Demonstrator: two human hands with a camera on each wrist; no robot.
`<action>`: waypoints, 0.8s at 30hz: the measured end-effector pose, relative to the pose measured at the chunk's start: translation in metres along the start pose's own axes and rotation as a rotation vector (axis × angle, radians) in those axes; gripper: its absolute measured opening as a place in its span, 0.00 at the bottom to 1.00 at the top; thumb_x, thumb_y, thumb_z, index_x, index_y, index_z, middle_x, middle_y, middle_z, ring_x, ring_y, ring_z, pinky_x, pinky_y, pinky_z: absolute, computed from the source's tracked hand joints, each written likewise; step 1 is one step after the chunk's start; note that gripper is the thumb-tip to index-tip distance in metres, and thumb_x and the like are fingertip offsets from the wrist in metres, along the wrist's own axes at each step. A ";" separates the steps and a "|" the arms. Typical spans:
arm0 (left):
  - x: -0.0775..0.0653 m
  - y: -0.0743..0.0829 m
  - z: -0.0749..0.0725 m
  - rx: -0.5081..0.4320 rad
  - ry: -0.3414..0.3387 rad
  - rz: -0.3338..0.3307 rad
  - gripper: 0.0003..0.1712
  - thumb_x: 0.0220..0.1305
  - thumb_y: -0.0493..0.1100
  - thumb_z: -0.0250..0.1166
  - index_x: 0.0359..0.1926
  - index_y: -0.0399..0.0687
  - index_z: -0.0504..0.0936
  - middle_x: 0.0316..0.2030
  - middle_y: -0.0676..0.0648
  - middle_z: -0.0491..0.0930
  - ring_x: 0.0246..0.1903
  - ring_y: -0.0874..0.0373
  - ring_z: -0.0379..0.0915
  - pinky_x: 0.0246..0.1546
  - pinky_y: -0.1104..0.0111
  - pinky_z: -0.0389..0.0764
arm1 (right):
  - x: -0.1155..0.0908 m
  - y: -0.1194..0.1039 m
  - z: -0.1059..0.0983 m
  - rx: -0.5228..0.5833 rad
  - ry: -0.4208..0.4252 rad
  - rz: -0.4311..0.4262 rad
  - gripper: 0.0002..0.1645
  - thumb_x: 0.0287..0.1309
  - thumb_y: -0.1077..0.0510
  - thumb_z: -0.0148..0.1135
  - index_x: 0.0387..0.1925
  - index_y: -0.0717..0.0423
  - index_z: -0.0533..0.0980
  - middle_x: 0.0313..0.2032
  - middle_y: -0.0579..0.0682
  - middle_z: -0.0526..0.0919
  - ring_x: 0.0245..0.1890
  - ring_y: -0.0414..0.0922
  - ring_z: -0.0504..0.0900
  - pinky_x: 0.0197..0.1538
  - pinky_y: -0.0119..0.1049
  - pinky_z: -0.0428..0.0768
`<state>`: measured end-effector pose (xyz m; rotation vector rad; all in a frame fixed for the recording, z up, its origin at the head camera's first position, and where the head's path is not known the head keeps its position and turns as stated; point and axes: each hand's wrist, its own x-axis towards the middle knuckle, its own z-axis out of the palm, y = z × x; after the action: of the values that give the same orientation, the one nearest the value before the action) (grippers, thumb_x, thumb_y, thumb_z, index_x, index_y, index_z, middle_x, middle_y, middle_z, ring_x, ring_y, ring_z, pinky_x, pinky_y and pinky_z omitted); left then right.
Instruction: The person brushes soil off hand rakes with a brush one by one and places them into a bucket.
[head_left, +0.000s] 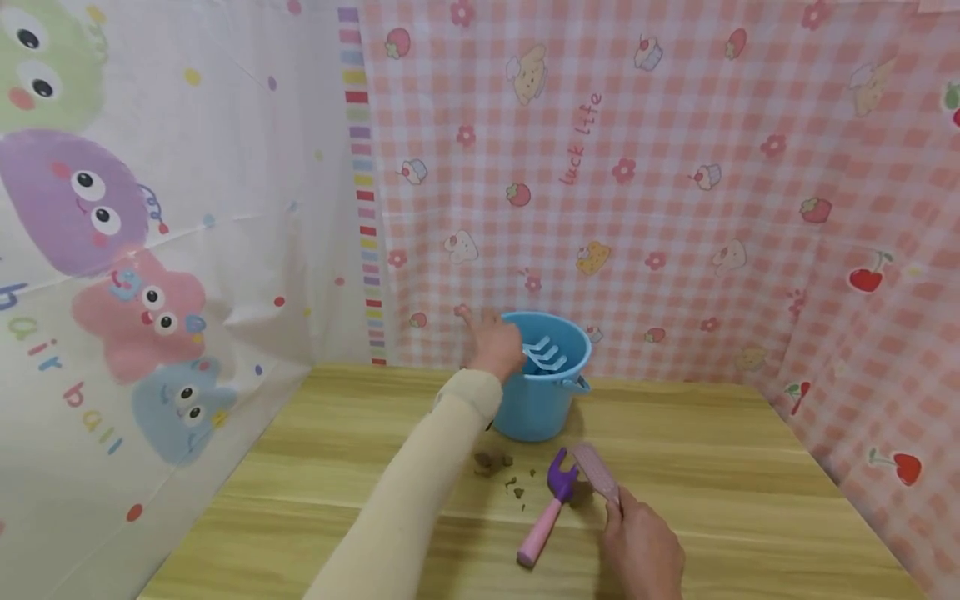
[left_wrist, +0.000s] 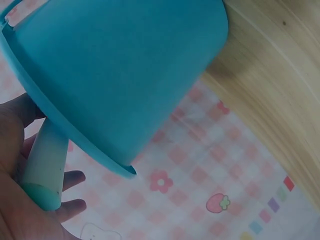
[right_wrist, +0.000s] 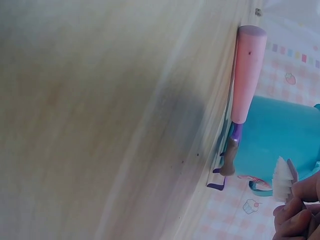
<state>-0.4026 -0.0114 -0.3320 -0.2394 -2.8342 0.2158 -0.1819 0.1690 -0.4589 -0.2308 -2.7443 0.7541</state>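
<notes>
My left hand (head_left: 495, 346) is at the left rim of a blue bucket (head_left: 534, 408). It holds the pale handle (left_wrist: 47, 160), with a teal end, of a small rake, whose light blue tines (head_left: 546, 354) show inside the bucket. My right hand (head_left: 643, 546) grips a brush (head_left: 596, 471) with a pinkish back; its white bristles (right_wrist: 282, 180) face left in the right wrist view. Beside the brush lies a toy hand fork (head_left: 551, 517) with a pink handle and purple prongs, a brown clump by its head.
Brown crumbs (head_left: 491, 461) are scattered on the wood-grain table (head_left: 697, 500) in front of the bucket. A pink checked cloth (head_left: 637, 225) hangs behind, and a white printed sheet (head_left: 247, 208) hangs on the left. The bucket's handle (head_left: 577, 384) hangs at its right side.
</notes>
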 end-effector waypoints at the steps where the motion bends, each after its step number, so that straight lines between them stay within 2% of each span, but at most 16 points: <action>1: 0.000 0.002 0.001 0.005 -0.004 -0.001 0.16 0.65 0.59 0.62 0.40 0.54 0.85 0.51 0.45 0.79 0.65 0.42 0.58 0.61 0.28 0.41 | 0.000 0.001 0.000 -0.002 0.001 0.004 0.23 0.67 0.56 0.58 0.59 0.62 0.75 0.33 0.60 0.84 0.25 0.53 0.80 0.26 0.51 0.77; 7: 0.006 0.009 0.005 0.007 -0.060 -0.050 0.13 0.70 0.51 0.57 0.46 0.54 0.85 0.57 0.43 0.78 0.69 0.39 0.52 0.61 0.27 0.35 | 0.001 0.002 -0.002 0.001 0.015 0.011 0.23 0.67 0.56 0.57 0.59 0.62 0.75 0.35 0.61 0.84 0.29 0.60 0.82 0.29 0.57 0.78; 10: 0.009 0.012 0.007 -0.006 -0.090 -0.064 0.16 0.70 0.53 0.57 0.49 0.54 0.84 0.60 0.42 0.76 0.71 0.39 0.50 0.61 0.27 0.33 | 0.001 0.003 -0.003 -0.002 0.020 0.019 0.23 0.67 0.56 0.57 0.59 0.62 0.75 0.37 0.63 0.84 0.34 0.65 0.82 0.32 0.60 0.78; 14: 0.011 0.016 0.006 -0.026 -0.103 -0.065 0.20 0.69 0.56 0.58 0.52 0.53 0.84 0.62 0.40 0.74 0.71 0.36 0.50 0.61 0.27 0.35 | 0.000 0.003 -0.004 -0.003 0.021 0.025 0.23 0.67 0.56 0.56 0.60 0.62 0.75 0.39 0.65 0.84 0.36 0.67 0.82 0.33 0.61 0.78; 24: 0.009 0.025 0.006 -0.062 -0.162 -0.052 0.25 0.70 0.58 0.57 0.60 0.52 0.80 0.66 0.39 0.70 0.72 0.34 0.49 0.64 0.31 0.39 | 0.001 0.005 -0.003 -0.001 0.048 0.002 0.22 0.66 0.56 0.57 0.58 0.62 0.76 0.37 0.64 0.84 0.35 0.67 0.82 0.32 0.60 0.78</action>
<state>-0.4097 0.0135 -0.3398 -0.1686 -3.0070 0.1419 -0.1816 0.1747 -0.4590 -0.2487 -2.7001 0.7385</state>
